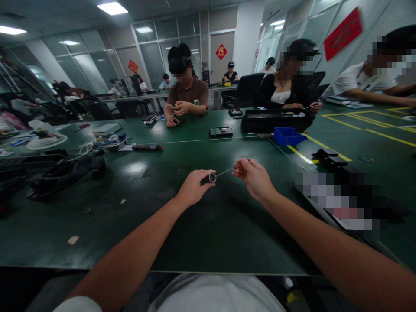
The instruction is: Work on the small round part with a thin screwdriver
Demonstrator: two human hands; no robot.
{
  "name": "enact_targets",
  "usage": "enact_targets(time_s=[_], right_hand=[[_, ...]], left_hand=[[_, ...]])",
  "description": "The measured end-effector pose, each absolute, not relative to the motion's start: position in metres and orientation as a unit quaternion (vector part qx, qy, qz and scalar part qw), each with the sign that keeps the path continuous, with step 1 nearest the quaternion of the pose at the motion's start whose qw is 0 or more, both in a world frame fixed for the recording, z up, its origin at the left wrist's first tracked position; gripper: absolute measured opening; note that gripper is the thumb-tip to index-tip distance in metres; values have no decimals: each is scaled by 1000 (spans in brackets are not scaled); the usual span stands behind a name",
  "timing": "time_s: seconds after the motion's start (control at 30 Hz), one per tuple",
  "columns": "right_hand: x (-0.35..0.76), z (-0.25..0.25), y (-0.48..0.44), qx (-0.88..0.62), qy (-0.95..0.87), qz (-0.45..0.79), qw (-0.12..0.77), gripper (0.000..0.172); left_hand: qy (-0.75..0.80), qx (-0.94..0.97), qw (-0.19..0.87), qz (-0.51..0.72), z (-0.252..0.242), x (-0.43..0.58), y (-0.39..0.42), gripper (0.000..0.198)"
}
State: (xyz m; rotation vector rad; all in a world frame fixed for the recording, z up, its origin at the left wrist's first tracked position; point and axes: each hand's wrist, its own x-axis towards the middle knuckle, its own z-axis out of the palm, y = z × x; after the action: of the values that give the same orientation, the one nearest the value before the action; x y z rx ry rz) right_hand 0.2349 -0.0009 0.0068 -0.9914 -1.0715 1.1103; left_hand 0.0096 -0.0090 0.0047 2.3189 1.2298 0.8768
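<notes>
two bare forearms are reaching out from the near edge over the green worktop [97,208]. left hand [194,187] is closing around a small dark cylinder with a silvery end [210,177], holding it just above the surface. a thin wire [224,172] is running from that silvery end across the short gap to the right hand [253,177], whose fingertips are pinching the wire's far end. judged from this, the wire is handling best when the pinch is staying in line with the cylinder's axis and the left hand is keeping the cylinder from turning. open worktop is lying on both sides of the hands and toward the body. to the left, dark straps and gear [65,171] are lying well apart; farther back a black and red tool [147,147] is resting on the surface. to the right, a blue bin [287,135] and a black device [329,158] are sitting near yellow floor-style tape [364,130], so sideways room is tighter there. other people are working across the worktop.
</notes>
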Motion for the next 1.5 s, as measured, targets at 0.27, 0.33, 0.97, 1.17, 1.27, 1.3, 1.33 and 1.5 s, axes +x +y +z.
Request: enact_targets(time_s=[0.27, 0.33, 0.97, 1.17, 1.27, 1.3, 1.33, 1.5], right_hand=[[228, 15, -15, -440, -578, 337, 598, 26], [228, 16, -17, -438, -584, 334, 597, 26], [228, 20, -18, -451, -601, 340, 565, 33], [230, 28, -28, -476, -654, 280, 517, 24], [228, 26, -30, -451, -679, 278, 509, 15], [228, 26, -30, -448, -685, 277, 503, 15], [227, 26, -31, -450, -690, 273, 496, 16], [227, 27, -31, -500, -696, 213, 470, 31]], left_hand=[[458, 812, 188, 309, 6, 9, -10, 40], [462, 810, 187, 310, 6, 9, -10, 40], [451, 814, 183, 316, 2, 8, -9, 41], [453, 813, 183, 317, 3, 8, -9, 41], [454, 812, 182, 319, 2, 7, -8, 41], [453, 812, 182, 320, 1, 7, -8, 42], [452, 812, 182, 321, 1, 7, -8, 42], [442, 816, 186, 323, 0, 8, -8, 42]])
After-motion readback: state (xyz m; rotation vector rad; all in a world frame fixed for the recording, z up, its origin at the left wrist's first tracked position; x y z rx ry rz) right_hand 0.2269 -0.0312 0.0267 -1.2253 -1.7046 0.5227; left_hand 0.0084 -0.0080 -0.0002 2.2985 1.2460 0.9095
